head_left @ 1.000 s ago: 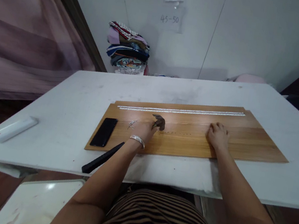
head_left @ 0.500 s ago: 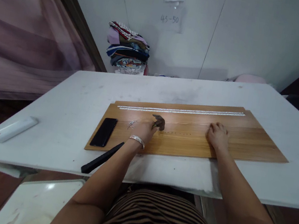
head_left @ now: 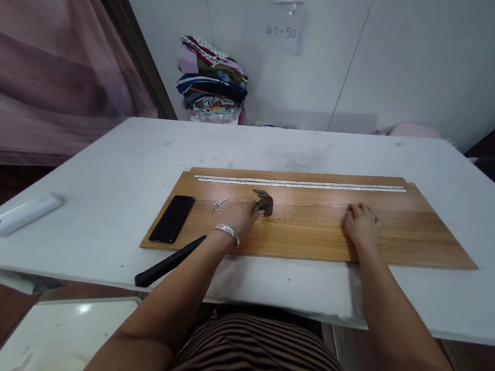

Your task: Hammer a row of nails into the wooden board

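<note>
- Brown wood-grain board [head_left: 419,236]: we find it flat on the white table [head_left: 90,184], its near edge roughly parallel to the table's front edge.
- Left hand [head_left: 237,214]: we observe the fingers closed around the hammer [head_left: 264,203] just behind its head. We cannot tell whether the fingertips also pinch a nail.
- Hammer position: we locate the metal head over the left half of the board. The black handle passes under the wrist, beyond the board's near edge, and points to the lower left.
- Right hand [head_left: 363,225]: we see it resting on the board, right of centre, fingers bent and close together. We cannot tell whether anything lies beneath them.
- Row of dark points [head_left: 297,221]: we note it on the board between the hammer head and the right hand; the points are too small to identify.
- Loose nails [head_left: 219,205]: we find these just left of the left hand.
- Black phone [head_left: 172,218]: we see it at the board's left end.
- Two white marked strips [head_left: 299,184]: we find them along the board's far side.
</note>
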Tool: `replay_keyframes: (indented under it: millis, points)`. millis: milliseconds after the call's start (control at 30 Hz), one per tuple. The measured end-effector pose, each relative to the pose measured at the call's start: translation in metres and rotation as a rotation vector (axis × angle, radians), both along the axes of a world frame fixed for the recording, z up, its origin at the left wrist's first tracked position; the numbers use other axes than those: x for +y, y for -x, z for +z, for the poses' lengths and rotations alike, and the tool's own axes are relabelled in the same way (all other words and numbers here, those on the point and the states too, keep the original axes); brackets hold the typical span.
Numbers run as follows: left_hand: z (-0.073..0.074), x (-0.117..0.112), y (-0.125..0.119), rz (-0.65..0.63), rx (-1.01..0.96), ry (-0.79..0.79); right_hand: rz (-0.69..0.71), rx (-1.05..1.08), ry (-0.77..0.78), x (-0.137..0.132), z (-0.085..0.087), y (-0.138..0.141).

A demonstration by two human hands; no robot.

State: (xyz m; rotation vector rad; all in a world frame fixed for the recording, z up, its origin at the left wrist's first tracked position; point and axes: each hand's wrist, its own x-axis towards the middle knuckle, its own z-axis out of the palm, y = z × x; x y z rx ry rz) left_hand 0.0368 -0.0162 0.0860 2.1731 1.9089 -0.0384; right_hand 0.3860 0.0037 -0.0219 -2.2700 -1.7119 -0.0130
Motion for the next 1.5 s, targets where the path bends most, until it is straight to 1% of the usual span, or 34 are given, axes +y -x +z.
replay_keyframes:
  millis: [67,233,333,533,800,967,1100,1500]
  points:
    - [-0.0012,0.0004,-0.0007,0.008,0.003,0.002,0.004,-0.003,-0.007,-0.0002,0.0002,0.0001]
    - [-0.0043,0.0017,-0.0011,-0.02,0.004,-0.027,0.021,0.026,-0.051,-0.0004,-0.0003,0.0001]
    - [-0.0028,0.0011,-0.0003,-0.028,0.002,-0.027,0.012,0.033,-0.04,-0.0006,-0.0006,0.0003]
    - [0.0016,-0.0007,-0.0009,-0.006,0.013,-0.008,0.003,0.04,-0.019,-0.0004,0.0001,0.0009]
    - [-0.0012,0.0002,-0.0001,-0.016,0.023,-0.004,0.003,0.016,-0.017,0.0001,-0.0002,0.0005]
    - [-0.0019,0.0016,0.0011,-0.008,-0.002,-0.002,0.005,0.023,-0.039,0.0001,-0.0026,-0.0001]
    - [-0.0039,0.0032,0.0001,-0.016,0.022,-0.011,0.01,0.023,-0.062,0.0005,-0.0046,-0.0008]
    - [-0.003,0.0019,0.0016,0.014,-0.022,0.006,0.003,0.021,-0.011,0.0009,-0.0017,-0.0005]
